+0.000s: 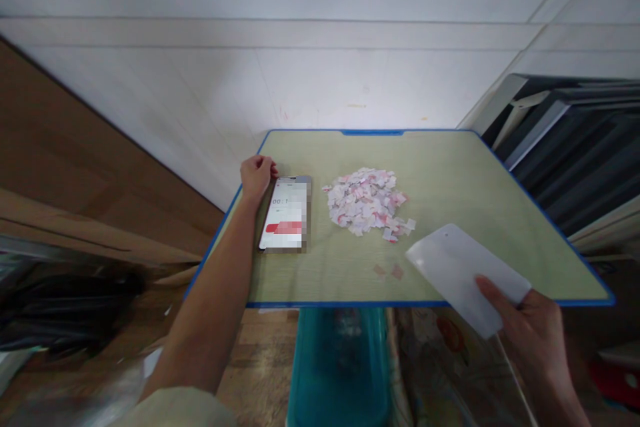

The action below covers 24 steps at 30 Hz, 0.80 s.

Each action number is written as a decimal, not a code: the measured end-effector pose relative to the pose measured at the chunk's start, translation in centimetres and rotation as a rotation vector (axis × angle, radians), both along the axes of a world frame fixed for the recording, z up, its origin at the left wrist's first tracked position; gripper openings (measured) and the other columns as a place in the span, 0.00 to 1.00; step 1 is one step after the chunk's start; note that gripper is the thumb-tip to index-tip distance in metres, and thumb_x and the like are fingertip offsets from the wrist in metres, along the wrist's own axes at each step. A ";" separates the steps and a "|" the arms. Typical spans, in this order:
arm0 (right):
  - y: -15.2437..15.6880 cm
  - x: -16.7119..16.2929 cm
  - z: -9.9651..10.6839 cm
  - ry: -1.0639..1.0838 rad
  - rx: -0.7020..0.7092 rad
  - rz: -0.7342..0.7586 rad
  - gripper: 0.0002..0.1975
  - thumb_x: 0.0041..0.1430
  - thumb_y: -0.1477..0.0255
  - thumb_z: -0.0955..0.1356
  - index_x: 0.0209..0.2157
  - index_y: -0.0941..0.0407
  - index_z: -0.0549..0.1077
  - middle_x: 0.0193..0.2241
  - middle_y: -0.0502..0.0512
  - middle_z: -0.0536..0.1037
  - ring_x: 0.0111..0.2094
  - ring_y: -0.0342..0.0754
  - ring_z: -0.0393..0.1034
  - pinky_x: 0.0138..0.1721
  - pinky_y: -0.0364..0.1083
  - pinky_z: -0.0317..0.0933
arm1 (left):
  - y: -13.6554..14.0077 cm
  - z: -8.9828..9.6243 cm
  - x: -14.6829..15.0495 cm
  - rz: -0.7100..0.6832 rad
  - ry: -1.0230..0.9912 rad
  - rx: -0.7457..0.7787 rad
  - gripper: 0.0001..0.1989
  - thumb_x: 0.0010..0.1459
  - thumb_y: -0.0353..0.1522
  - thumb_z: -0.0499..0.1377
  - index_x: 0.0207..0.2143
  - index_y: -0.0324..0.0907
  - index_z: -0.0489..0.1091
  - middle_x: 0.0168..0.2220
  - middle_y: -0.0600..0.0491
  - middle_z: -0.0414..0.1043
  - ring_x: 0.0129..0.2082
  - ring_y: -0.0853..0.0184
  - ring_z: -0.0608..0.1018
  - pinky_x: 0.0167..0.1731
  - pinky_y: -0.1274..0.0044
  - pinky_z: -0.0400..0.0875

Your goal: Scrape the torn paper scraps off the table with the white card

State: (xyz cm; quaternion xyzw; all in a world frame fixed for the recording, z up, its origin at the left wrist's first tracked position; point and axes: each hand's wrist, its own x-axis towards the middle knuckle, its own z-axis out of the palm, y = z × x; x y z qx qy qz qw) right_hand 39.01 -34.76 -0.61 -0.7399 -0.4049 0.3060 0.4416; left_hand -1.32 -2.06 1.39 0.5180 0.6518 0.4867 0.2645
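Note:
My right hand (pixel 537 323) grips a white, slightly translucent plastic sheet (pixel 453 263) with rounded corners and a small hole, thumb on top. The sheet is tilted over the front right of a pale green table (pixel 460 180) with a blue rim. Left of it lies a pile of small torn paper scraps (pixel 363 200), white and pinkish. Two loose scraps (pixel 397 271) are nearer the front edge. My left hand (pixel 257 175) rests with curled fingers at the table's left side, by the top of a phone (pixel 285 213) showing a timer-like screen. Nothing shows in those fingers.
Below the table's front edge stands a teal plastic bin (pixel 340 373). Dark flat panels (pixel 580 140) lean at the right. A brown cardboard surface (pixel 100 147) rises on the left, and a white wall (pixel 320 80) stands behind the table.

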 end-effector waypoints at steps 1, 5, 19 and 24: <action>0.2 -0.9 0.7 -0.071 -0.027 -0.130 0.14 0.52 0.59 0.74 0.28 0.56 0.80 0.24 0.58 0.82 0.25 0.58 0.77 0.22 0.49 0.71 | 0.0 -0.1 -0.1 -0.005 -0.002 0.004 0.06 0.50 0.29 0.53 0.22 0.41 0.66 0.20 0.54 0.68 0.21 0.71 0.71 0.24 0.82 0.66; 0.8 -4.2 3.0 -0.154 -0.068 -0.248 0.17 0.51 0.59 0.73 0.24 0.60 0.78 0.20 0.58 0.78 0.22 0.55 0.73 0.19 0.47 0.66 | 0.3 -0.6 -0.2 -0.008 -0.038 0.051 0.07 0.50 0.28 0.52 0.22 0.40 0.67 0.20 0.55 0.67 0.19 0.72 0.70 0.22 0.83 0.64; 1.6 -8.5 3.2 -0.186 -0.027 -0.162 0.22 0.52 0.58 0.71 0.15 0.58 0.68 0.13 0.52 0.65 0.16 0.44 0.60 0.15 0.42 0.54 | 0.5 -0.7 -0.1 -0.010 -0.084 0.084 0.08 0.51 0.26 0.52 0.21 0.39 0.66 0.18 0.56 0.65 0.17 0.73 0.69 0.20 0.82 0.63; 2.1 -9.9 3.5 -0.122 0.023 -0.143 0.21 0.51 0.58 0.71 0.17 0.60 0.72 0.15 0.54 0.70 0.18 0.46 0.64 0.18 0.43 0.58 | 0.4 -0.7 -0.1 0.000 -0.083 0.072 0.08 0.51 0.26 0.51 0.21 0.39 0.66 0.18 0.56 0.65 0.17 0.72 0.69 0.20 0.82 0.63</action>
